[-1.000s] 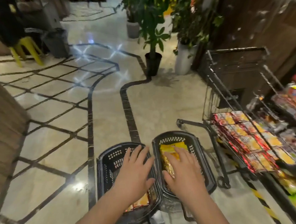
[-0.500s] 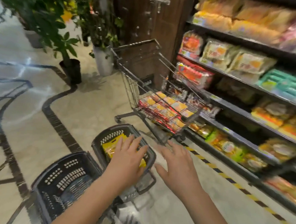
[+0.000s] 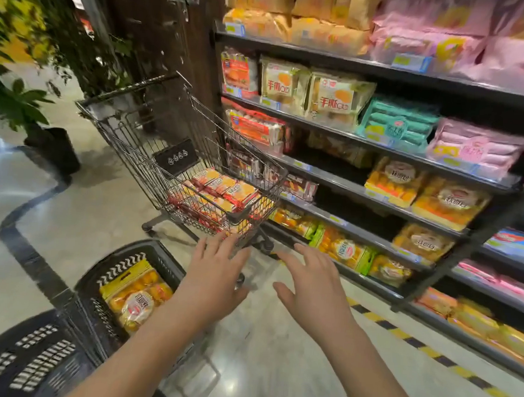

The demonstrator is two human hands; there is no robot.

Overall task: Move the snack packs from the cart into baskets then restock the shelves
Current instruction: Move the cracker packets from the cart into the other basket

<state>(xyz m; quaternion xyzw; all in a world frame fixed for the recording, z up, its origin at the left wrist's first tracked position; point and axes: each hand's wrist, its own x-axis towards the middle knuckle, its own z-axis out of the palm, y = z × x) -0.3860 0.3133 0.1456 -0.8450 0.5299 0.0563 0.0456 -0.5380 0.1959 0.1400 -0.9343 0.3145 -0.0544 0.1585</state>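
The head view looks down a shop aisle. A wire shopping cart (image 3: 129, 141) stands on the polished floor just beside the shelves (image 3: 350, 139), its handle towards the wooden wall behind. Red and orange snack packs (image 3: 224, 193) lie flat in rows on the bottom of the cart, filling its near end.

Two black plastic baskets sit on the floor at the lower left. The nearer-to-cart basket (image 3: 156, 253) holds a yellow pack of small cakes (image 3: 135, 298), lying face up. The second basket (image 3: 30, 359) is beside it at the bottom left corner; its inside is largely out of view.

Both arms reach forward from the bottom edge. The left hand (image 3: 216, 275) has its fingers straight and spread and holds nothing; it is over the right rim of the basket with the yellow pack, and its fingertips overlap the low front corner of the cart, though whether they touch the wire cannot be told. The right hand (image 3: 313, 284) is likewise flat with fingers spread, holding nothing, above the bare floor between the cart and the lowest shelf.

The shelves carry bagged bread, pink and teal packs and orange cake packs. A yellow and black floor stripe (image 3: 429, 352) runs along their base. A potted plant (image 3: 15, 103) stands at the left.
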